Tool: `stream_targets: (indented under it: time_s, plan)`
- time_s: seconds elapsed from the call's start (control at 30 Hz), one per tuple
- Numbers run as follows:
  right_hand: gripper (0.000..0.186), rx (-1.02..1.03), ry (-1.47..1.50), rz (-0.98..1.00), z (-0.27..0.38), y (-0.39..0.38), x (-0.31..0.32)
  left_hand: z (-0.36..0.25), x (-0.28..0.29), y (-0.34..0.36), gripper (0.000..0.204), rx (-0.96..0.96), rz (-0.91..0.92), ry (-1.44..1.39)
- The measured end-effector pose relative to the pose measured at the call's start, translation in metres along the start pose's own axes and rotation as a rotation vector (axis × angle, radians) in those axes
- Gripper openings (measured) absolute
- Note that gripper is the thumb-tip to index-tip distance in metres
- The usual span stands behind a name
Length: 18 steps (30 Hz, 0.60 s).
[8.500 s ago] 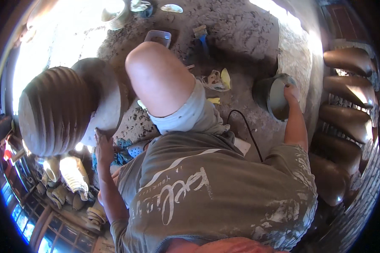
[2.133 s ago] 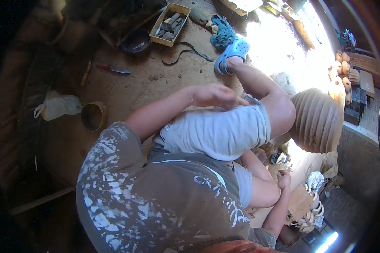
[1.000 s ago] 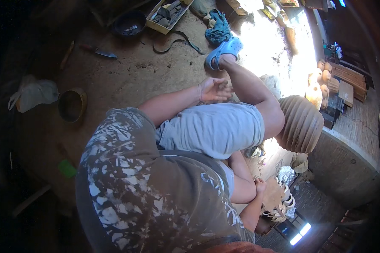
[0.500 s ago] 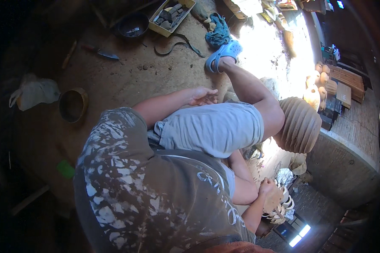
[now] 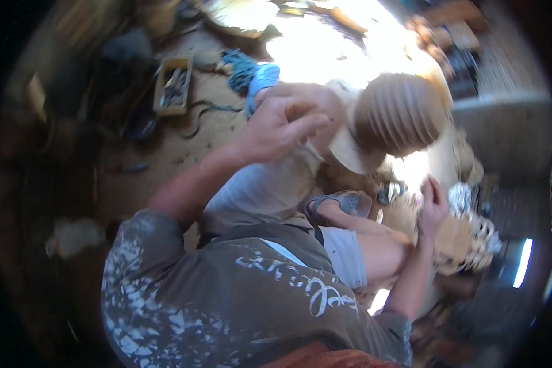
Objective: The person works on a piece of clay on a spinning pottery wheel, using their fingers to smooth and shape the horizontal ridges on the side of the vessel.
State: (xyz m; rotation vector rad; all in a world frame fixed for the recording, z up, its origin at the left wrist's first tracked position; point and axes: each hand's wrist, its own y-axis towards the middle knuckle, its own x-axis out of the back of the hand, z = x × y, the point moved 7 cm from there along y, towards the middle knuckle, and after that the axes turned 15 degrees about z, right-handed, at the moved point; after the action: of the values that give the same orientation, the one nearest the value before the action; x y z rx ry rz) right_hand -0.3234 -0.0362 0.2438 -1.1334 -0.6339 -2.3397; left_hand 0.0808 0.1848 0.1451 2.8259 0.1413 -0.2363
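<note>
My left hand (image 5: 285, 126) is raised over my bent knee, fingers curled and thumb toward them; whether it holds anything is unclear. To its right a brown, horizontally ribbed clay vessel (image 5: 398, 113) lies beside a pale, broad piece (image 5: 349, 156), close to my knee. My right hand (image 5: 433, 208) is raised near my other leg, below the vessel in the picture, its bent fingers blurred by motion. A light brown flat piece (image 5: 452, 241) lies just right of that hand.
A shallow box (image 5: 173, 86) of small tools, a dark strap (image 5: 202, 109), a teal cloth (image 5: 236, 66) and a blurred knife (image 5: 129, 168) lie on the floor. A white bag (image 5: 73, 239) is at left. Stacked wares (image 5: 432, 43) stand by a low wall (image 5: 509, 129) at right.
The view has swung and blurred. My left hand has risen from beside my thigh to over the knee. My right hand has moved up and away from my leg.
</note>
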Motion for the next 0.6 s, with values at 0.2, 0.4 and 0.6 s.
stream_targets:
  time_s: [0.2, 0.4, 0.6]
  plan:
    - [0.024, 0.518, 0.218, 0.218, 0.155, -0.048, -0.077, -0.033, -0.137, 0.034, 0.03, 0.06, 0.477, 0.306]
    - [0.034, 0.373, 0.27, 0.144, 0.123, -0.071, -0.067, -0.01, -0.182, 0.042, 0.038, 0.216, 0.725, 0.341]
    - [0.033, 0.599, -0.003, -0.005, 0.128, -0.071, -0.048, -0.026, -0.215, 0.069, 0.047, 0.166, 0.847, 0.486]
